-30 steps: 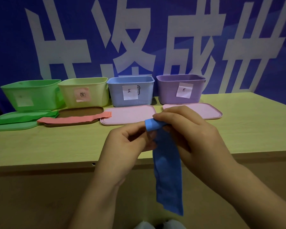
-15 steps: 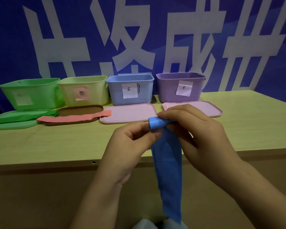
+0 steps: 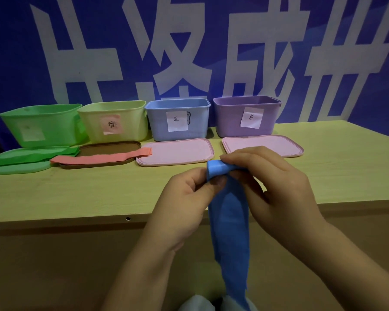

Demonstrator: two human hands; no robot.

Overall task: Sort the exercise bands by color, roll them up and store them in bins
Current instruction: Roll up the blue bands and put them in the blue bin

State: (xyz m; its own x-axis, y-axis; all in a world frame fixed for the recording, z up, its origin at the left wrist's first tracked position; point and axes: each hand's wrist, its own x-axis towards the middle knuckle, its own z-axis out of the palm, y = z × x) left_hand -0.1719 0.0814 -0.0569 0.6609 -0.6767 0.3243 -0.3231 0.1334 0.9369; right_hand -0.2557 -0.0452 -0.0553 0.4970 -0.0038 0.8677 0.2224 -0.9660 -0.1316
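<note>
Behind a pale wooden desk (image 3: 99, 194), a blue banner with large white characters is filling the wall as a person is rolling a blue exercise band (image 3: 229, 232) in mid-air above the desk's near edge. A small tight roll is forming at the band's top end, and the loose tail is hanging straight down past the desk front toward the floor. The left hand (image 3: 184, 198) is pinching the roll's near side between thumb and curled fingers (image 3: 213, 182), while the right hand (image 3: 274, 182) is curling over its top and far side, so both are gripping the band.

Beyond the hands, the blue bin (image 3: 177, 120) (its white label handwritten) is standing open in a row between the yellow bin (image 3: 112, 122) and the purple bin (image 3: 247, 115), with the green bin (image 3: 41, 124) at far left. Lids are lying flat in front of each; a pink band (image 3: 99, 158) is lying across the brown lid (image 3: 108, 147), and a green band (image 3: 32, 156) on the green lid (image 3: 16, 169).

The risk, as it looks, is that the stretchy roll is springing open if either pinch is slackening, or winding crooked because the hanging tail is twisting and narrowing. A loose roll would probably unfurl once dropped into the blue bin.
</note>
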